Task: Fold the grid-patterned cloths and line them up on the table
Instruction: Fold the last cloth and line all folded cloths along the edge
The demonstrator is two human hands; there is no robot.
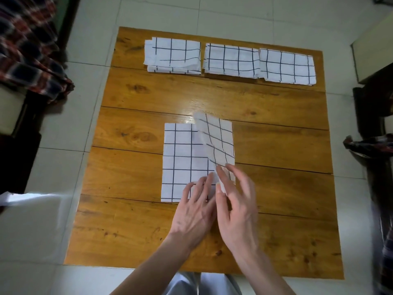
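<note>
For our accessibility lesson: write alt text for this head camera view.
Two hands fold a grid cloth on a wooden table, the right hand lifting its right flap. Three folded cloths line the far edge.

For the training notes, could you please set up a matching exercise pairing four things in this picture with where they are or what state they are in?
Things:
1. left hand
2. right hand
3. cloth being folded
4. three folded cloths

States or places:
A. in a row along the table's far edge
B. pinching a lifted flap of cloth
C. pressing flat on the cloth's near edge
D. mid-table, partly flat, right part raised

Pairs: 1-C, 2-B, 3-D, 4-A
</note>
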